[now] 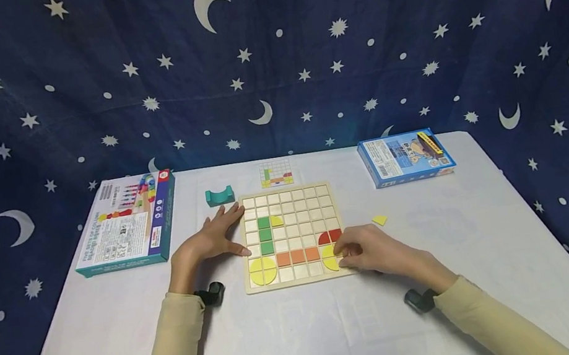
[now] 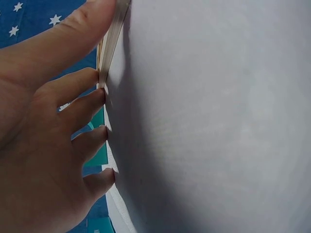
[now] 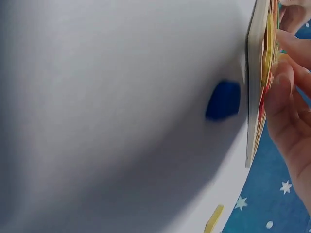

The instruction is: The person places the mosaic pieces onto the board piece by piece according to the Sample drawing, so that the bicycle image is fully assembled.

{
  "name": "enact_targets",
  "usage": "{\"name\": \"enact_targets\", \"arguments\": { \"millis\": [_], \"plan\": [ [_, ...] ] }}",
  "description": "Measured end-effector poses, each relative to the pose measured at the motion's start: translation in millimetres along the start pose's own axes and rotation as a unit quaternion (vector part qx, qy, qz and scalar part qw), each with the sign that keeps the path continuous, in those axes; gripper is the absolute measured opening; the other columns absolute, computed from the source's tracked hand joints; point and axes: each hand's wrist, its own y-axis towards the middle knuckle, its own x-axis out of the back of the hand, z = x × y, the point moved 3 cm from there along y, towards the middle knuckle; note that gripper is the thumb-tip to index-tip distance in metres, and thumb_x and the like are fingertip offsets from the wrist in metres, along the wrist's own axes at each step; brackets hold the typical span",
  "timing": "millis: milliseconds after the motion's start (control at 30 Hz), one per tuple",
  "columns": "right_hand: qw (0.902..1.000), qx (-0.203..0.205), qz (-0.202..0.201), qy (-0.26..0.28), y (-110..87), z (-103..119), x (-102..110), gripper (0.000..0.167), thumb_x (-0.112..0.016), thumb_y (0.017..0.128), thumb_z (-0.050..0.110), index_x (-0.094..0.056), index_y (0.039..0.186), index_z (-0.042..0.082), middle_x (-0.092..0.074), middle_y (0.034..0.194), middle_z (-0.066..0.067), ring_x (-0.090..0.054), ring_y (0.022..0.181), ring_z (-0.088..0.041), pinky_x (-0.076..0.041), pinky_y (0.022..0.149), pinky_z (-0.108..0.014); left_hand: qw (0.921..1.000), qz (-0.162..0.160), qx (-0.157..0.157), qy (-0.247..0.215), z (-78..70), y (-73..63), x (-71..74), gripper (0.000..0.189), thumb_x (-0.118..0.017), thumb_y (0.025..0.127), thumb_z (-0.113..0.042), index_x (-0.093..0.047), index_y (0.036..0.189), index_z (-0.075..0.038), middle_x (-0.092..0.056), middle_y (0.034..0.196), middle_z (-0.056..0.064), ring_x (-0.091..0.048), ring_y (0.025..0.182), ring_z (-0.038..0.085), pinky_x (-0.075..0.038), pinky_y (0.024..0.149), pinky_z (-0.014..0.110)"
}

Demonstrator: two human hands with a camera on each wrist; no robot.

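A light wooden grid board (image 1: 287,196) lies on the white table. On it are green tiles (image 1: 267,247), orange tiles (image 1: 298,256), red pieces (image 1: 335,235), a yellow circle (image 1: 263,271) at lower left and yellow quarter pieces (image 1: 329,263) at lower right. My left hand (image 1: 210,238), fingers spread, rests along the board's left edge, thumb over its border. With bent thumb and fingers, my right hand (image 1: 367,248) pinches a yellow piece (image 3: 283,57) at the board's lower right; the fingers mostly hide it.
Another yellow piece (image 1: 379,220) lies right of the board. A blue piece (image 3: 224,100) shows beside the board in the right wrist view. Behind the board are a pattern card (image 1: 276,174) and a teal arch block (image 1: 220,196). Boxes stand at left (image 1: 125,223) and right (image 1: 406,157).
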Motion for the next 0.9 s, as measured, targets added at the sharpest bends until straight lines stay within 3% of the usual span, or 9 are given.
{"name": "enact_targets", "arguments": {
  "millis": [200, 567, 900],
  "plan": [
    [0.9992, -0.032, -0.021, 0.009, -9.6, -13, 10, 0.022, -0.083, 0.086, 0.012, -0.078, 0.107, 0.012, -0.065, 0.087, 0.009, -0.055, 0.077, -0.012, -0.049, 0.065, -0.022, 1.0, 0.003, -0.002, 0.001, -1.7, 0.6, 0.9, 0.111, -0.09, 0.078, -0.029, -0.024, 0.165, -0.012, -0.01, 0.173, 0.013, 0.005, 0.16, 0.039, 0.008, 0.126, 0.062],
    [0.9911, -0.09, -0.092, -0.037, -18.9, -51, 37, 0.027, -0.082, 0.087, 0.01, -0.077, 0.113, 0.012, -0.069, 0.099, 0.001, -0.054, 0.082, -0.015, -0.049, 0.07, -0.024, 0.9999, 0.011, -0.002, -0.002, -3.6, 2.5, 1.7, 0.111, -0.09, 0.078, -0.029, -0.023, 0.164, -0.011, -0.009, 0.173, 0.014, 0.006, 0.16, 0.04, 0.008, 0.125, 0.064],
    [0.9846, -0.123, -0.12, -0.032, -23.2, -73, 52, 0.024, -0.073, 0.092, 0.006, -0.073, 0.117, 0.004, -0.07, 0.112, -0.013, -0.064, 0.095, -0.025, -0.057, 0.085, -0.042, 0.9999, 0.01, 0.007, 0.006, -5.2, 0.5, 0.4, 0.112, -0.091, 0.076, -0.029, -0.023, 0.164, -0.01, -0.01, 0.173, 0.014, 0.005, 0.159, 0.041, 0.005, 0.125, 0.066]
  ]
}}
